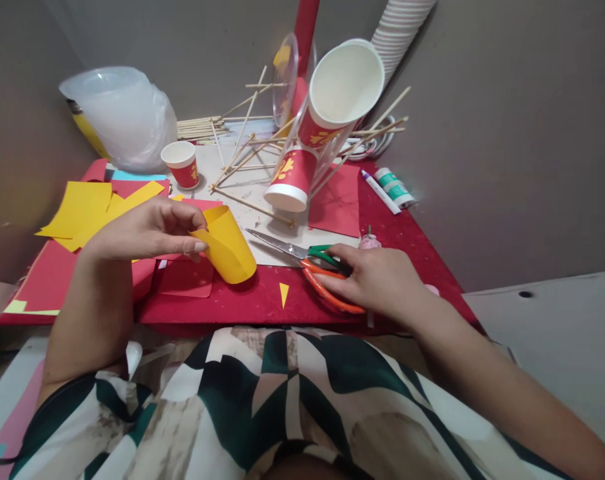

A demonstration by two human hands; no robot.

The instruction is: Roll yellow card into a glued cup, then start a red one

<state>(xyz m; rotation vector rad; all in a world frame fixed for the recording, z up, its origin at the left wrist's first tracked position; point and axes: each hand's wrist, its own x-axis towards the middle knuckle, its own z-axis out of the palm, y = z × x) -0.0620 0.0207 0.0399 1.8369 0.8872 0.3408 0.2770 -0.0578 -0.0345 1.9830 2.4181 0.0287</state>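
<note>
My left hand (167, 227) pinches the edge of a curled sheet of yellow paper (232, 250), which bends round into a loose roll. In my right hand (369, 277) is a pair of scissors (295, 250) with one green and one orange handle. Its blades are slightly parted and point left, toward the yellow paper but apart from it. A small yellow paper triangle (283, 295) lies on the red tabletop between the hands. Beneath my left hand are red paper sheets (187, 277), and more yellow paper (87, 210) lies to its left.
Behind the hands stands a stick frame (237, 170) with red-and-white paper cups (295, 173) in a clear tube. One paper cup (182, 167) stands apart. A marker (381, 192) and a green-white roll (395, 188) lie right. A plastic bag (127, 120) sits back left.
</note>
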